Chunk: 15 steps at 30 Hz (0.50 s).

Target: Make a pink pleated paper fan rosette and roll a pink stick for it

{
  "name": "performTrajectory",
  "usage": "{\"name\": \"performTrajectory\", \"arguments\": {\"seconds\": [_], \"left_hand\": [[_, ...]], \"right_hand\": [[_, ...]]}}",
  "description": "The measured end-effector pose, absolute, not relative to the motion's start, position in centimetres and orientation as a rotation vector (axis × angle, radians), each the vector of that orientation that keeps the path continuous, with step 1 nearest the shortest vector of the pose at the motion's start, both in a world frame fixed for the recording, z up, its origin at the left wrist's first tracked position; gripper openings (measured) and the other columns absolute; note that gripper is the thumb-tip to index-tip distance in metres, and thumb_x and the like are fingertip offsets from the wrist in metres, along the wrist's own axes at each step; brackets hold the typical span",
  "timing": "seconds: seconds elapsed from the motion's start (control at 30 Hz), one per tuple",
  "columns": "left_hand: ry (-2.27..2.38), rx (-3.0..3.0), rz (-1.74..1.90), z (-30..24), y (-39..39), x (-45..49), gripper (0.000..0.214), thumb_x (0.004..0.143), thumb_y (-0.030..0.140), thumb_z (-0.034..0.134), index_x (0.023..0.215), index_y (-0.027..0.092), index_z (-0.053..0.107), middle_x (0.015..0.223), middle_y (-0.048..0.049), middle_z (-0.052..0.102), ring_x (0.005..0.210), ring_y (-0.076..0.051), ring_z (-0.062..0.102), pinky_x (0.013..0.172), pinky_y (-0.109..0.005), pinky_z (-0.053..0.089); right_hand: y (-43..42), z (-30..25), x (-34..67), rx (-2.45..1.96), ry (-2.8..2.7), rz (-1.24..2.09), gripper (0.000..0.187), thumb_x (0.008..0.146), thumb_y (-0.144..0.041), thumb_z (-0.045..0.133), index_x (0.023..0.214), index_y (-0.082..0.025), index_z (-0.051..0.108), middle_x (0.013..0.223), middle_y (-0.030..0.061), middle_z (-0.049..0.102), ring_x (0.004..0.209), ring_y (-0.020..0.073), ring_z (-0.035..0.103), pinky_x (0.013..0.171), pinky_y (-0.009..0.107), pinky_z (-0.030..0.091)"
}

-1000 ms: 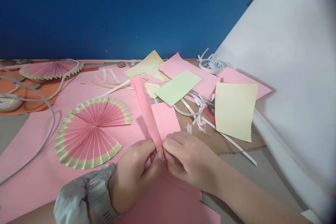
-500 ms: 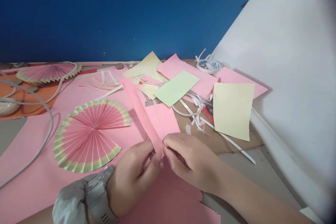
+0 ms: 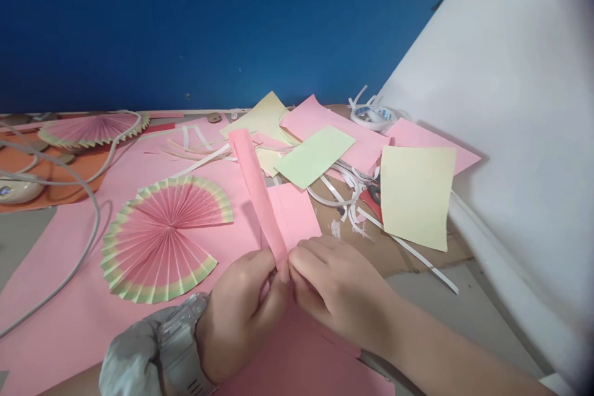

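Observation:
A pink paper sheet (image 3: 262, 198), partly folded into narrow pleats, stands up from between my hands and leans away to the upper left. My left hand (image 3: 244, 315), with a grey watch on its wrist, pinches the near end of the pleats from the left. My right hand (image 3: 336, 288) pinches the same end from the right, fingertips nearly meeting the left ones. The unfolded flap of the sheet lies flat just beyond my right fingers. A finished pink and green pleated fan (image 3: 162, 235) lies to the left of my hands.
A large pink sheet (image 3: 69, 315) covers the table. Loose yellow (image 3: 415, 192), green (image 3: 315, 154) and pink papers, white paper strips and a tape roll (image 3: 374, 116) lie at the back right. A grey cable (image 3: 88, 223) curves at the left beside another fan (image 3: 90, 127). A white board (image 3: 510, 136) leans at the right.
Both hands keep their pinch on the pleated pink sheet; its far end swung slightly left and then back to the right. The view shifted a little.

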<state>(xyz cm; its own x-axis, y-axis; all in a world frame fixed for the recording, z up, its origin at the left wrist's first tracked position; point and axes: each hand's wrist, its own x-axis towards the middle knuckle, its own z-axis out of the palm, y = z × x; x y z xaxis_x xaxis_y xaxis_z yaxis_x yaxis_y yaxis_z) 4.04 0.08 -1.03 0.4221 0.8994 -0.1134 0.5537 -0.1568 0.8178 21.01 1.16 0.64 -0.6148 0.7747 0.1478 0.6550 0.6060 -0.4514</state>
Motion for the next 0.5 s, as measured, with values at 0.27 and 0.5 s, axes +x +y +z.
{"name": "performTrajectory", "arguments": {"seconds": [0.27,0.5], "left_hand": [[1.11,1.662,0.584,-0.2,0.0,3.6,0.026,0.094,0.032,0.033,0.074,0.02,0.045,0.065,0.0025,0.046,0.059,-0.013,0.044,0.055,-0.025,0.037],[1.098,1.709,0.58,-0.3,0.1,3.7,0.022,0.092,0.03,0.034,0.079,0.019,0.047,0.068,0.0009,0.049,0.061,-0.014,0.045,0.057,-0.026,0.038]], "right_hand": [[2.0,2.3,21.5,-1.176,-2.376,1.029,0.024,0.086,-0.01,0.034,0.068,-0.021,0.026,0.059,-0.0055,0.034,0.052,0.0104,0.035,0.05,0.023,0.027],[1.9,1.9,21.5,-1.202,-2.414,1.029,0.025,0.083,-0.008,0.036,0.067,-0.022,0.022,0.058,-0.0058,0.031,0.052,0.0104,0.032,0.05,0.024,0.024]]}}
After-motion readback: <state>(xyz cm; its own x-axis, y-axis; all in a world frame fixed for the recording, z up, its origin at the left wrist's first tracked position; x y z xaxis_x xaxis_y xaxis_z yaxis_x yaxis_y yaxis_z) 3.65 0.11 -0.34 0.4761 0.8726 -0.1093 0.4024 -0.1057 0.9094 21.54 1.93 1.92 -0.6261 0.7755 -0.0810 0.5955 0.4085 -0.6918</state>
